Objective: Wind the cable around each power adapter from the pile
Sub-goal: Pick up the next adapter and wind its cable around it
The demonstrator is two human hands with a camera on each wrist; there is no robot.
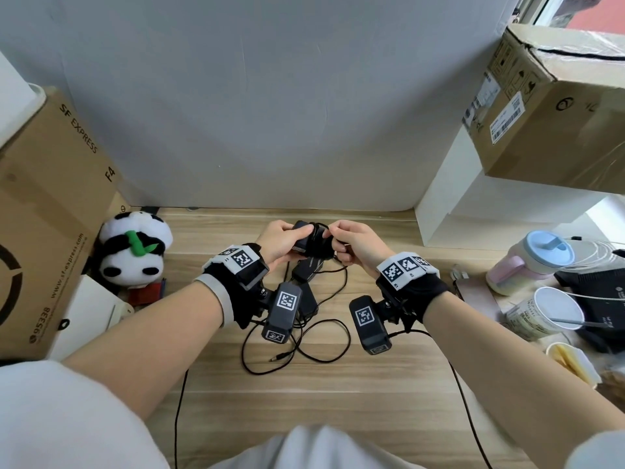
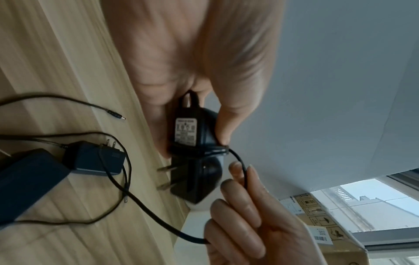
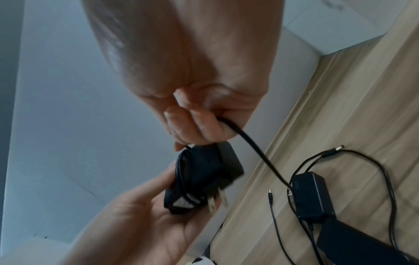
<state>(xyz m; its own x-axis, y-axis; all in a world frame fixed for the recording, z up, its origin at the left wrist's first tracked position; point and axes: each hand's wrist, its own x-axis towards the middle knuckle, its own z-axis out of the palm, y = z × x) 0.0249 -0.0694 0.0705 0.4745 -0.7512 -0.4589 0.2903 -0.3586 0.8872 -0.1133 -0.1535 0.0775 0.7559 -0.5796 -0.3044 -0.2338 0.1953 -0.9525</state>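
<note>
Head view: left hand [image 1: 280, 239] fingers around adapter [image 1: 306, 240], right hand [image 1: 355, 243] pinching cable [image 2: 242, 166]

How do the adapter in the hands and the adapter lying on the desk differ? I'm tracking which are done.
The held adapter is up off the wooden desk, gripped by the left hand; the desk adapter lies flat, untouched. The held adapter has cable turns round its body, fed by the right hand; the desk adapter's cable sprawls loose. Both are black with two flat prongs.
</note>
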